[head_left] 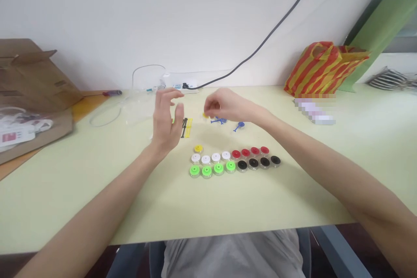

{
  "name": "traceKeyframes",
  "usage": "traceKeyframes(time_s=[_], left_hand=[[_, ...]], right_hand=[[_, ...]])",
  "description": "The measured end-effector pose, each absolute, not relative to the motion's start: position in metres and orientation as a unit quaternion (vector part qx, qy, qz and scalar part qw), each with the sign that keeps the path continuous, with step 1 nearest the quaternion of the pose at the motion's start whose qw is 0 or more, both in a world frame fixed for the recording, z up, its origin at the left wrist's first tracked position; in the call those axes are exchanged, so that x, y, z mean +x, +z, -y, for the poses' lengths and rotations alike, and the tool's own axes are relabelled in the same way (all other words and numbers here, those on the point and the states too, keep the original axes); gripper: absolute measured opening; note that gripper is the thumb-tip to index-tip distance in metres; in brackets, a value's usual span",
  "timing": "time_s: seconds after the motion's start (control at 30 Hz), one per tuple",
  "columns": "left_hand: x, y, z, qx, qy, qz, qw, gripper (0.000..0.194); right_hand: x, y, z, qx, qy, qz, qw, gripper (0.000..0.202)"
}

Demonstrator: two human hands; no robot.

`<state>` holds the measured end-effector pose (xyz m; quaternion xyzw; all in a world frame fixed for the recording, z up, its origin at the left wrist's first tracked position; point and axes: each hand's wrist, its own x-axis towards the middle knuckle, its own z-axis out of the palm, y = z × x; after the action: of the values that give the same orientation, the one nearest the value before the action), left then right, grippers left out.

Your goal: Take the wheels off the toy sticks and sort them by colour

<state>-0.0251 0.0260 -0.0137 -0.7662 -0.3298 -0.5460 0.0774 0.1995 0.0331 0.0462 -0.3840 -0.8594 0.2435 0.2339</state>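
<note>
My left hand [167, 119] is raised over the table with its fingers apart and nothing in them. Beside it lie black strips [184, 128] and yellow strips [189, 127]. My right hand [221, 105] has its fingertips pressed together at a small yellow piece [205, 115]. Blue pieces [219, 120] lie just below that hand, and another blue piece [240, 126] is to the right. Nearer me are rows of round pieces: green [218, 168], white [216, 157], red [245, 153] and black [253, 163], with one yellow disc [198, 149] above the white ones.
An open cardboard box [35, 74] stands at the left, near a screwdriver [112, 93]. A red-and-yellow striped bag [321, 69] is at the back right, behind a blurred pink item [314, 111]. A dark cable [260, 45] runs down the wall to the table.
</note>
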Motion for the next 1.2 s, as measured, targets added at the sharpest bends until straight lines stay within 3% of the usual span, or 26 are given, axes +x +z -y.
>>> traceKeyframes(time_s=[0.1,0.2,1.2], left_hand=[[-0.034,-0.016,-0.033,-0.785,-0.515,0.319,0.128,0.024],[-0.039,-0.018,-0.038,-0.804,-0.473,0.330,0.144,0.027],[-0.037,-0.021,-0.040,-0.820,-0.449,0.335,0.116,0.025]], right_hand=[[0.192,0.044,-0.021,-0.389,0.173,0.903,0.053,0.017],[0.183,0.035,-0.011,-0.397,0.106,0.911,-0.040,0.018],[0.175,0.043,0.001,-0.344,0.213,0.913,-0.060,0.016]])
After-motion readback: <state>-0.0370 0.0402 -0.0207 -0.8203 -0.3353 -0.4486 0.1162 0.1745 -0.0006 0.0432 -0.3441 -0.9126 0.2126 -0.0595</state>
